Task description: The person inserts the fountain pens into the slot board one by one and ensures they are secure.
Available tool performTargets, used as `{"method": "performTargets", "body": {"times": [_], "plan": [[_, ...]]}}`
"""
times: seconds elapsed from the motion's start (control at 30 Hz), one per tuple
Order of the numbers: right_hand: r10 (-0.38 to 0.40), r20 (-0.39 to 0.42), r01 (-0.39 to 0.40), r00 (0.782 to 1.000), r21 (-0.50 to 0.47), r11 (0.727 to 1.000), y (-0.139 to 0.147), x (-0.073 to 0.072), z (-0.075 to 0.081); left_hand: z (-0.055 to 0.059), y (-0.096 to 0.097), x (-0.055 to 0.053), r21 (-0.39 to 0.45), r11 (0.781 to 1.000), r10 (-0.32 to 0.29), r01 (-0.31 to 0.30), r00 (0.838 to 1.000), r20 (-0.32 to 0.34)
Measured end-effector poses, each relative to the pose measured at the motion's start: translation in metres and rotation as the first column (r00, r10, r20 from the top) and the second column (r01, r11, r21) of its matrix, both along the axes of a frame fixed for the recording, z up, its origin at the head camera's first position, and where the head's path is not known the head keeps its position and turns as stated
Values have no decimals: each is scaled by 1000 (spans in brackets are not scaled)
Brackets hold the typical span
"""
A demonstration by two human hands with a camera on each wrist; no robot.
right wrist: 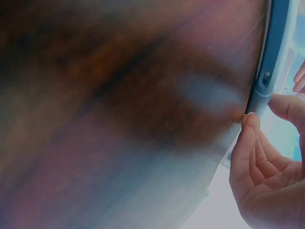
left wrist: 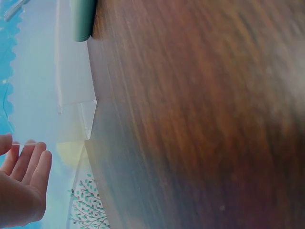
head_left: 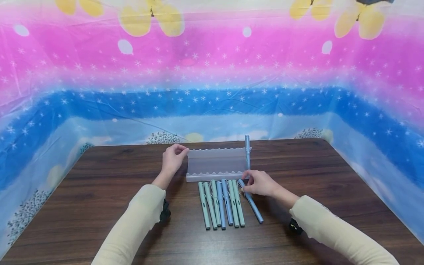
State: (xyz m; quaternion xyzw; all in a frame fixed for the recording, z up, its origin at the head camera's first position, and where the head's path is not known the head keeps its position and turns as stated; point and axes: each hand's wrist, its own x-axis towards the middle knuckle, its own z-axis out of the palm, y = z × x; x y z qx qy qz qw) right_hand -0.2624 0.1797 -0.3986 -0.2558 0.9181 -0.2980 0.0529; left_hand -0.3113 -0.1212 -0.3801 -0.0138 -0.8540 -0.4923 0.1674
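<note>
A clear plastic pen rack (head_left: 216, 162) with scalloped edges stands on the table. My left hand (head_left: 172, 159) pinches its upper left edge; in the left wrist view, the thumb and fingers (left wrist: 42, 167) meet at that edge. At the rack's right end, one blue pen (head_left: 247, 147) rests in a notch. In front of the rack, my right hand (head_left: 261, 183) pinches a blue fountain pen (head_left: 254, 208) near its capped upper end. That same pen (right wrist: 274, 45) slants past the thumb and forefinger in the right wrist view.
Several green pens (head_left: 204, 206) and blue pens (head_left: 227, 202) lie side by side before the rack, to the left of the right hand. The dark wooden table (head_left: 109, 176) meets a colourful printed cloth (head_left: 205, 99) at its back and sides.
</note>
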Motion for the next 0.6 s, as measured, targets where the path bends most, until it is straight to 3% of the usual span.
{"method": "performTargets", "body": {"times": [0.23, 0.37, 0.6], "plan": [[66, -11, -65, 998, 63, 996, 2, 0, 2, 0, 0, 1, 28, 1000, 9, -9, 1000, 22], [110, -59, -103, 992, 114, 988, 1, 1, 2, 0, 0, 1, 29, 1000, 7, -8, 1000, 20], [112, -76, -102, 991, 129, 986, -1, 0, 3, 0, 0, 0, 28, 1000, 0, -1, 999, 38]]}}
